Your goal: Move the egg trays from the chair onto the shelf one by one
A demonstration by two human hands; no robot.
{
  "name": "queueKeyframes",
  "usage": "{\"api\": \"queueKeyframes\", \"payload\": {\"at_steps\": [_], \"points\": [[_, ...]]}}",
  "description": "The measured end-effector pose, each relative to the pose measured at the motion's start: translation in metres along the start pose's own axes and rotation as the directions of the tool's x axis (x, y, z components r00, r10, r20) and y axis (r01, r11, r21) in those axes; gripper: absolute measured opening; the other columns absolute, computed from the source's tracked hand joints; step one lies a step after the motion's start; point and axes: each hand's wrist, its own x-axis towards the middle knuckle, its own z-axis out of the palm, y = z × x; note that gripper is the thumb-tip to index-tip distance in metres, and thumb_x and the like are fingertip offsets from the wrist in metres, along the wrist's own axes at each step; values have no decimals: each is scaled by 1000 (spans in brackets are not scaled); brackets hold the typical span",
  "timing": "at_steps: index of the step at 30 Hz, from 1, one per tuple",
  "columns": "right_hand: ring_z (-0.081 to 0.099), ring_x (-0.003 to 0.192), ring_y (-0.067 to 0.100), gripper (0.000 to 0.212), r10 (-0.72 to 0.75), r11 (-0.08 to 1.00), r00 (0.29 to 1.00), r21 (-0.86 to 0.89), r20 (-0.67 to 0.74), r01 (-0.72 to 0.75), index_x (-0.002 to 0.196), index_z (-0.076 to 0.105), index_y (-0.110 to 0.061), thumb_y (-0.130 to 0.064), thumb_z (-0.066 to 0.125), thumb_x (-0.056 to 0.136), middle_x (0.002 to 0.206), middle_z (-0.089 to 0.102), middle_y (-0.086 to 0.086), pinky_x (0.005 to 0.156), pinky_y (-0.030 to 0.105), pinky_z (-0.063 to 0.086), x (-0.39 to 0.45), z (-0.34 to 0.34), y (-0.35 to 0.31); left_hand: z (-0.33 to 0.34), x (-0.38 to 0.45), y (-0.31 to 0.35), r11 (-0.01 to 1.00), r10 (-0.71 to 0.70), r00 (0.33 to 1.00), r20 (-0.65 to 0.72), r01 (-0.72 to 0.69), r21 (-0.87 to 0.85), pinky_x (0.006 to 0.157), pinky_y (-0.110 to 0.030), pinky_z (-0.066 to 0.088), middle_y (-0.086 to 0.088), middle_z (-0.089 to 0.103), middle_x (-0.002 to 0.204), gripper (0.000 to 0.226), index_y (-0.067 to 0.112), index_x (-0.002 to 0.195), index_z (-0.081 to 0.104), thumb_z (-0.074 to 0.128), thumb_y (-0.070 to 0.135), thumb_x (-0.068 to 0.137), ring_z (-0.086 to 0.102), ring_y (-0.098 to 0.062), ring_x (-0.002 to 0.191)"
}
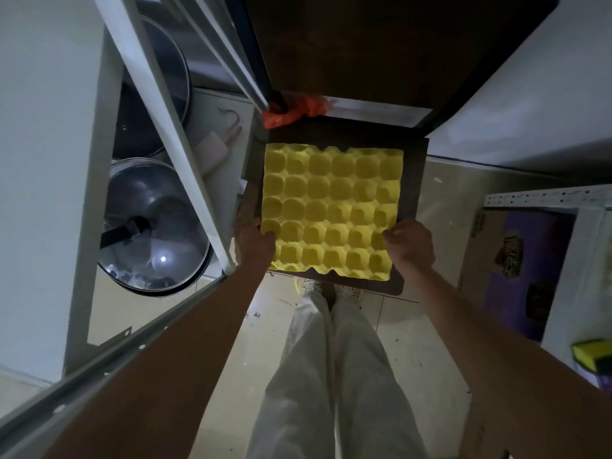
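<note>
Looking straight down here: a yellow egg tray sits on the dark seat of the chair, and the person has both hands on its near corners. The left hand has its fingers curled over the left edge of the tray, and the right hand pinches the right edge the same way, so both are clamped on the tray, not just resting. Can't tell if it's a single tray or the top of a stack, the edge view is too dark for that.

My read is this is the pick-up step: grip is set, lift not yet done, since the tray looks flat on the seat.

The white metal shelf stands just to the left, with two glass pot lids on a lower level, and an orange plastic bag is bunched at the back of the seat.

Next move probably calls for lifting it level with both hands and swinging left past that upright post without clipping it. Moulded pulp trays flex easily, so an even grip on both sides should matter.
</note>
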Motion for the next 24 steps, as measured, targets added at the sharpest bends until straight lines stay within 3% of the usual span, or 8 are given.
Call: {"api": "queueKeyframes", "payload": {"at_steps": [4, 9, 12, 15, 18, 20, 22, 24], "points": [[67, 109, 30, 26, 19, 999, 999, 48, 36, -20, 109, 67, -17, -35, 67, 89, 113, 72, 5, 82, 35, 52, -2, 1, -8, -8, 0, 0, 999, 28, 999, -18, -27, 22, 85, -42, 62, -8, 80, 102, 33, 16, 108, 80, 62, 10, 81, 74, -30, 94], [68, 100, 33, 40, 42, 997, 996, 67, -73, -37, 114, 52, -14, -42, 66, 90, 105, 70, 5, 71, 34, 42, -8, 9, -16, -4, 11, 5, 998, 23, 998, -57, -19, 62, 71, -29, 50, -1, 71, 88, 23, 15, 107, 79, 65, 14, 88, 73, -31, 91], [68, 91, 32, 33, 130, 959, 987, 264, -95, -101, 109, 53, -16, -39, 63, 89, 88, 60, -2, 68, 33, 44, -2, 16, -10, 1, 19, 4, 987, 93, 994, -64, -83, 137, 82, -33, 55, -4, 76, 101, 22, 16, 110, 75, 70, 23, 90, 72, -30, 95], [73, 81, 32, 21, 196, 886, 978, 441, -70, -146, 100, 59, -22, -38, 59, 87, 80, 61, -9, 71, 47, 61, 4, 17, 0, 5, 21, 1, 982, 120, 989, -87, -106, 154, 89, -41, 59, -7, 77, 102, 14, 16, 99, 77, 66, 23, 92, 73, -32, 95], [73, 85, 35, 18, 127, 912, 990, 400, -63, -92, 95, 67, -21, -36, 60, 88, 91, 73, 3, 75, 53, 61, 10, 14, 6, 5, 21, -2, 975, 143, 982, -124, -118, 188, 84, -43, 60, -5, 76, 96, 14, 20, 98, 74, 62, 21, 92, 72, -33, 90], [73, 89, 37, 19, 112, 925, 992, 371, -62, -81, 94, 73, -16, -30, 61, 86, 95, 76, 10, 80, 50, 60, 13, 11, 5, 3, 21, -4, 965, 188, 970, -152, -154, 212, 77, -40, 60, -1, 71, 85, 15, 23, 98, 72, 60, 18, 90, 70, -32, 82], [73, 87, 37, 20, 73, 952, 996, 302, -45, -56, 87, 76, -13, -26, 61, 86, 89, 77, 14, 79, 43, 60, 15, 7, 4, 1, 18, -6, 961, 214, 960, -183, -173, 216, 69, -40, 59, 2, 65, 75, 16, 26, 93, 69, 56, 19, 88, 66, -32, 73], [72, 78, 39, 22, 31, 963, 999, 269, -14, -26, 73, 74, -14, -24, 60, 86, 79, 75, 17, 76, 47, 60, 12, 4, 3, -1, 16, -9, 965, 193, 958, -211, -146, 218, 67, -40, 57, -1, 64, 74, 13, 27, 89, 65, 53, 22, 89, 63, -32, 72]]}}
